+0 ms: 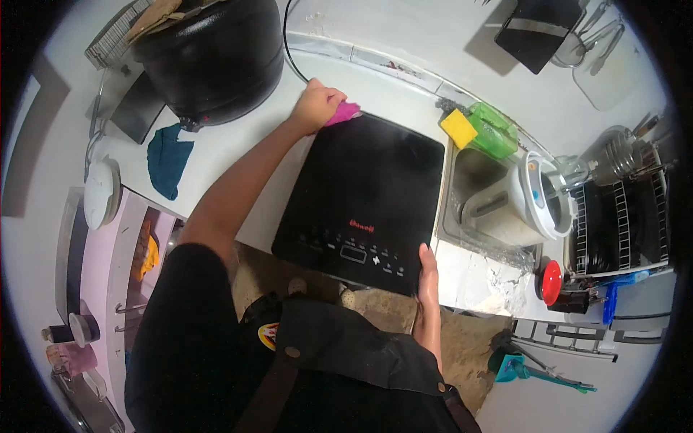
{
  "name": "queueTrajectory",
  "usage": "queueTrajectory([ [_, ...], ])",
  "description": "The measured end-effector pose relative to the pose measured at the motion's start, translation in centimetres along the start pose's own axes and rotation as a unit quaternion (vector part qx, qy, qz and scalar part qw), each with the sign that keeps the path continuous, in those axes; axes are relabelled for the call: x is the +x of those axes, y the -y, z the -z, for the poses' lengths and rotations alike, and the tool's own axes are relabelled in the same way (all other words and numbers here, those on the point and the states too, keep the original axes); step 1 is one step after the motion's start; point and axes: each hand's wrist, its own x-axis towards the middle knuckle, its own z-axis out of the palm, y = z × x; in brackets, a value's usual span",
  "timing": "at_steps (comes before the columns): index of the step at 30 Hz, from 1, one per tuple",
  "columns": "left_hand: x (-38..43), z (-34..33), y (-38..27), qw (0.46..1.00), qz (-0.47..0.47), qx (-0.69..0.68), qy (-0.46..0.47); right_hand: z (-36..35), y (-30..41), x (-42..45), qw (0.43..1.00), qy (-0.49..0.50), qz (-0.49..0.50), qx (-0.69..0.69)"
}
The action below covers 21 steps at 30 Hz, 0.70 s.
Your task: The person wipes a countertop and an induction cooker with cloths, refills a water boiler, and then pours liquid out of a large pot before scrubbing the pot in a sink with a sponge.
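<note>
A flat black induction cooktop (pixel 373 173) lies at a slant across the white counter, its near edge jutting past the counter's front. At its far left corner my left hand (pixel 319 105) grips a bunched pink cloth (pixel 344 113), pressed against the corner and edge. My right hand (pixel 426 273) holds the near right corner, thumb along the side edge and the other fingers hidden beneath. Touch controls and red lettering mark the near part of the glass. A black cord (pixel 292 54) runs along the counter behind my left hand.
Left of the cooktop stand a large black pot-shaped appliance (pixel 216 59) and a dark teal cloth (pixel 169 159). On the right, a yellow sponge (pixel 459 129) and green container (pixel 492 131) sit behind a sink (pixel 452 216) holding a white jug-like vessel (pixel 503 208). A dish rack (pixel 622 227) stands beyond.
</note>
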Motion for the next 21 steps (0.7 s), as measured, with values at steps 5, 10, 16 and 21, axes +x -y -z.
queueTrajectory([
  [5,-8.3,11.9,-6.5,0.995,0.004,-0.100,0.003,2.6,0.6,-2.5,0.999,-0.025,-0.011,-0.044],
  [10,-19.1,10.1,0.1,0.974,-0.006,0.122,0.193,3.5,1.1,-4.2,0.998,-0.041,-0.020,-0.047],
  [16,-14.6,2.6,2.7,0.974,-0.040,0.201,0.097,2.9,2.2,-4.7,0.996,-0.067,-0.023,-0.062],
  [21,1.0,-5.0,12.0,0.966,-0.031,0.255,-0.043,2.7,2.5,-4.9,0.990,-0.100,-0.039,-0.089],
])
